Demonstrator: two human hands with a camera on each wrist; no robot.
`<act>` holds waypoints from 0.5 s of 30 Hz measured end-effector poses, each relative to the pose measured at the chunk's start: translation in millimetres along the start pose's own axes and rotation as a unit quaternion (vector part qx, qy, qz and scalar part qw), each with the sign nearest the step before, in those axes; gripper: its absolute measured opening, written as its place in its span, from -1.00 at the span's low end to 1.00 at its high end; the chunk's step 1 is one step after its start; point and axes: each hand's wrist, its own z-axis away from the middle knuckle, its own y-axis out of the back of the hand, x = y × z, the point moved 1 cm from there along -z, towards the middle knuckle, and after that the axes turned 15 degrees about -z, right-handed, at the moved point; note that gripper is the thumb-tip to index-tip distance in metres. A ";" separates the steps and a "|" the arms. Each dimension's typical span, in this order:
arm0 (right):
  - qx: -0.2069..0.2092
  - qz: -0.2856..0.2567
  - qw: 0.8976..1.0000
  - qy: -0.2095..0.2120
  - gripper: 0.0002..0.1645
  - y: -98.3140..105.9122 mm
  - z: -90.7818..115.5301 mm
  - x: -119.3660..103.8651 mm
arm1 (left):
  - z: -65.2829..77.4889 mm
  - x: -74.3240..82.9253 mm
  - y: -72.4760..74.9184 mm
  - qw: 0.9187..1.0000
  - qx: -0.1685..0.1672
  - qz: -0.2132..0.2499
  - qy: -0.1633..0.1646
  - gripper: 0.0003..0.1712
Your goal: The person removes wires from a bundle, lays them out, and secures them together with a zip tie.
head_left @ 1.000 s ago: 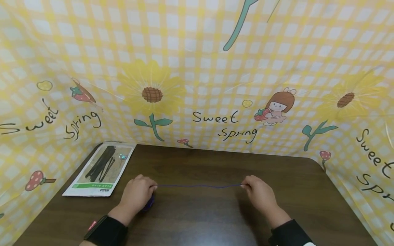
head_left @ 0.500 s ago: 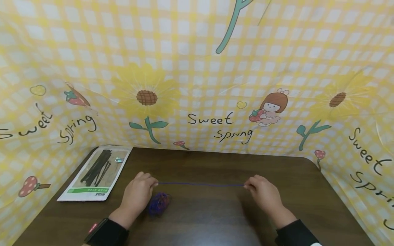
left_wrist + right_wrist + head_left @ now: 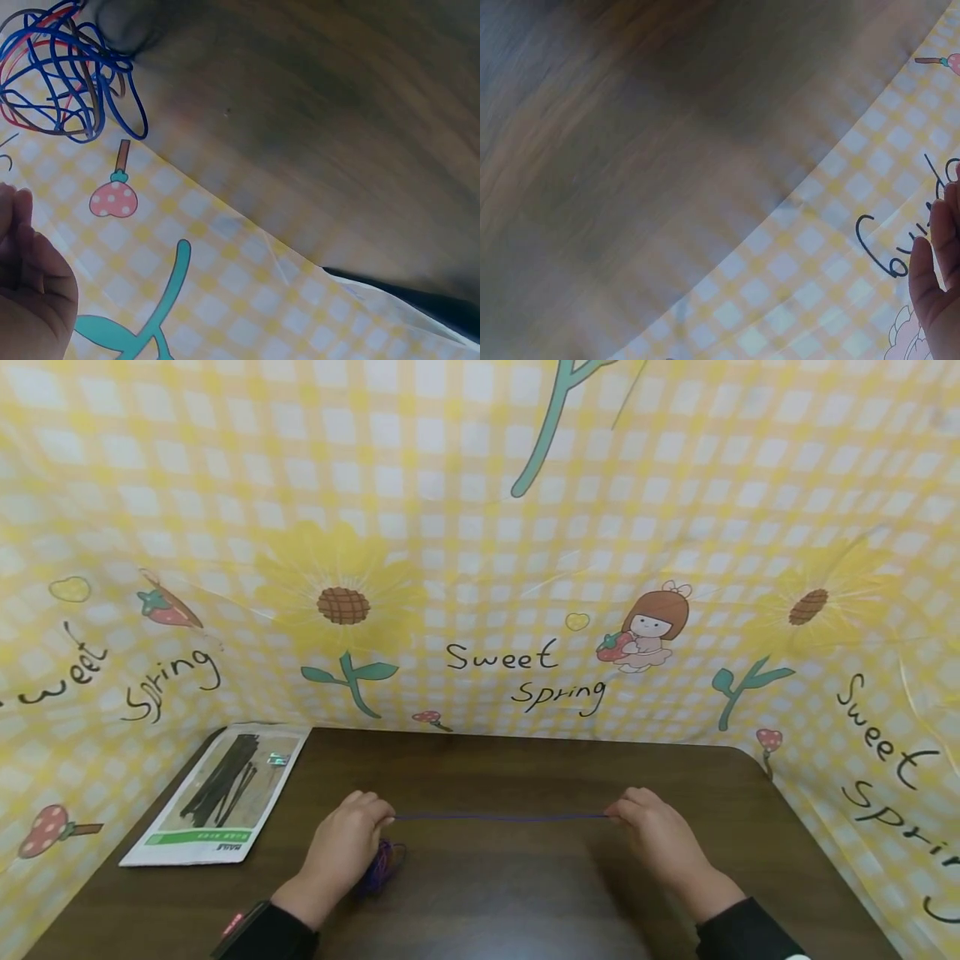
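Observation:
A thin blue cord [image 3: 501, 818] runs nearly straight and level between my two hands above the dark table. My left hand [image 3: 348, 835] pinches its left end between thumb and fingers. My right hand [image 3: 660, 835] pinches the other end the same way. Beneath the left hand is a loose tangle of cord [image 3: 382, 867], partly hidden behind that hand. In the left wrist view the tangle [image 3: 56, 86] shows blue, red and brown strands in loops, above the curled fingers of the left hand [image 3: 37, 289]. Fingers of the right hand [image 3: 941, 270] show at the right wrist view's edge.
A white packet [image 3: 258, 827] with a green stripe and a dark picture lies at the table's left edge. Yellow checked cloth [image 3: 480, 568] with printed flowers rises behind and on both sides of the brown wooden table [image 3: 517, 768].
The cord between the hands was wavy a second ago and is straighter now. The tangle came out beside the left hand, then slipped partly behind it. The head view has shifted slightly.

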 end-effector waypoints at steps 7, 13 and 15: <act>0.003 0.023 0.998 0.058 -0.59 12.9 1.9 14.8 | -4.3 3.7 -5.9 0.997 -0.021 0.018 -0.070 -0.79; -0.010 0.020 0.997 0.070 -0.58 23.3 8.7 29.6 | -3.7 13.0 -13.5 0.988 -0.020 0.046 -0.143 -0.78; -0.010 0.020 0.997 0.071 -0.60 25.2 12.6 35.1 | -4.5 18.5 -16.1 0.985 -0.014 0.055 -0.160 -0.75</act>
